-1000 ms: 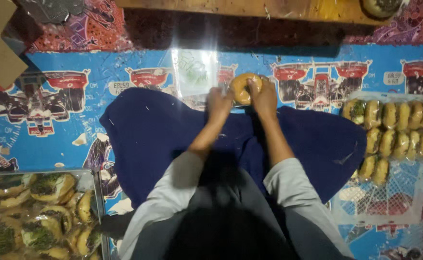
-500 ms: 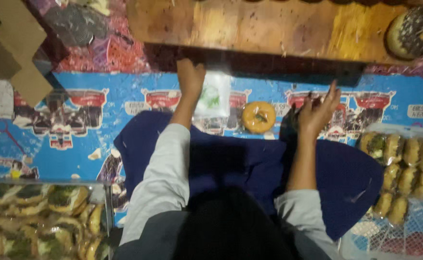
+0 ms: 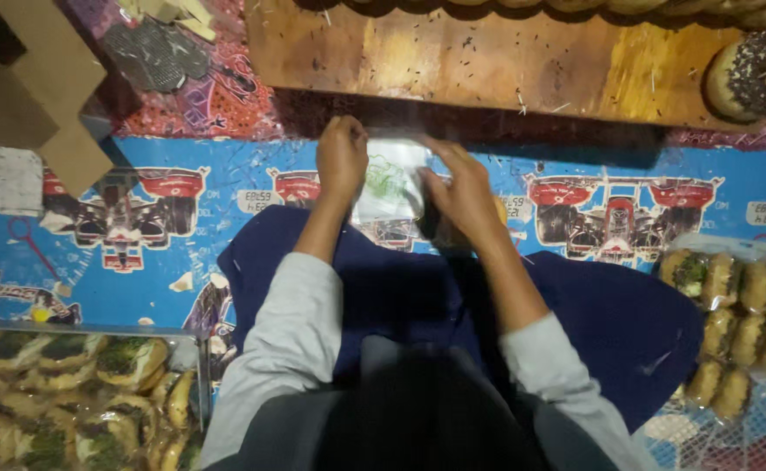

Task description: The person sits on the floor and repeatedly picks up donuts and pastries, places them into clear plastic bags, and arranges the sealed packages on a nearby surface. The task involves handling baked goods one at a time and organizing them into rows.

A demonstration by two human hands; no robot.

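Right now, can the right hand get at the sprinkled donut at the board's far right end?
Probably not without a stretch. The right hand is on the clear bag at centre, while the sprinkled donut sits far off on the wooden board. Nothing blocks the way; it is just distant.

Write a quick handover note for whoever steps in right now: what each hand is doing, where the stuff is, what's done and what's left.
Left hand: pinching the top left edge of the small clear plastic bag on the blue car-print mat.
Right hand: on the bag's right side, covering a light brown ring doughnut, of which only an edge shows.
Nearby: wrapped doughnuts in a clear tray at right, more wrapped ones in a clear box at lower left, a sprinkled doughnut on the wooden board.
Done: many doughnuts already wrapped.
Left: cannot tell whether this doughnut is inside the bag; bag not visibly closed.
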